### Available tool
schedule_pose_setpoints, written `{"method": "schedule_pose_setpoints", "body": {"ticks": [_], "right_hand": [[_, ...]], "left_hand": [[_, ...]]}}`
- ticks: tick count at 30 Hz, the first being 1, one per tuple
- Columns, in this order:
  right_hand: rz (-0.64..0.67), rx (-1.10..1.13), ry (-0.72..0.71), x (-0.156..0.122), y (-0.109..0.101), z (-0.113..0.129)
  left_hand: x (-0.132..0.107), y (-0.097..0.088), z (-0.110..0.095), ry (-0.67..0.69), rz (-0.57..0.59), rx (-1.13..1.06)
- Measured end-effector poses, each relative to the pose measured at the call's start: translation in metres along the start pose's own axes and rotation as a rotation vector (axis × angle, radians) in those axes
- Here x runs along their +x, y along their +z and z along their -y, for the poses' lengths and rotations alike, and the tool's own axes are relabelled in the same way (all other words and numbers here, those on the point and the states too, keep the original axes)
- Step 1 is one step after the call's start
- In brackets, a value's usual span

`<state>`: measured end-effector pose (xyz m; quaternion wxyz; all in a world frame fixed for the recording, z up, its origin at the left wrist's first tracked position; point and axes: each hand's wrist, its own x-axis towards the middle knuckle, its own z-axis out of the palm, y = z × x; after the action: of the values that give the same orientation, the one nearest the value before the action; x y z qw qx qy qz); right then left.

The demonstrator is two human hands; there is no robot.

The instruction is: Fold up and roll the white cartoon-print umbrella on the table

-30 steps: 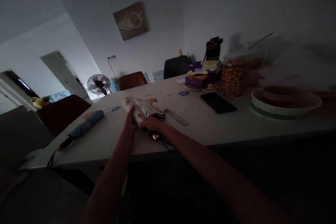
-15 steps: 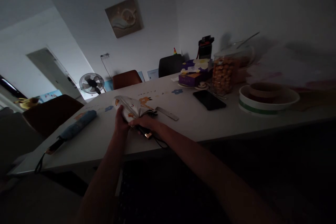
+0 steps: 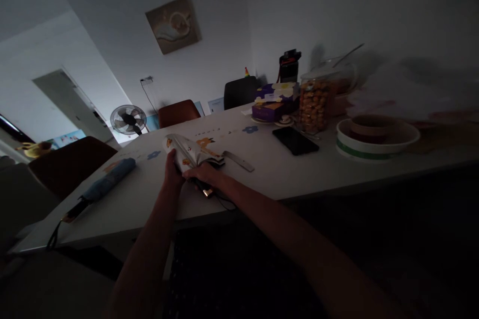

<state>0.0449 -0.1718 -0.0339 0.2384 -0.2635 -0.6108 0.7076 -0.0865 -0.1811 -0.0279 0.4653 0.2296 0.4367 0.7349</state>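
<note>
Both hands meet on a folded white umbrella [image 3: 189, 152] printed with orange animals, lying on the white table [image 3: 262, 179]. My left hand [image 3: 172, 172] wraps its left side. My right hand [image 3: 204, 174] grips its near end by the dark handle [image 3: 207, 191], whose thin strap trails toward the table edge. The room is dim and the fingers are hard to make out.
A folded blue umbrella [image 3: 107, 183] lies to the left. A metal ruler [image 3: 239, 160], a black phone [image 3: 295, 140], a jar of snacks [image 3: 313, 104], a purple box [image 3: 270, 105] and a green-rimmed bowl [image 3: 376, 138] sit to the right. Chairs [image 3: 69, 162] and a fan [image 3: 127, 119] stand beyond.
The view has swung slightly right, shifting everything leftward in frame. Both hands keep their hold on the patterned umbrella and have hardly moved on the table.
</note>
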Motion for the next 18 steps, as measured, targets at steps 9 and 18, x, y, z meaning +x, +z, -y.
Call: {"method": "schedule_pose_setpoints", "body": {"ticks": [9, 18], "right_hand": [[-0.063, -0.023, -0.022, 0.003, 0.000, 0.000], [0.129, 0.119, 0.013, 0.004, -0.007, -0.005]], "left_hand": [[0.010, -0.017, 0.005, 0.277, -0.215, 0.346], [-0.002, 0.021, -0.014, 0.910, -0.305, 0.878]]}}
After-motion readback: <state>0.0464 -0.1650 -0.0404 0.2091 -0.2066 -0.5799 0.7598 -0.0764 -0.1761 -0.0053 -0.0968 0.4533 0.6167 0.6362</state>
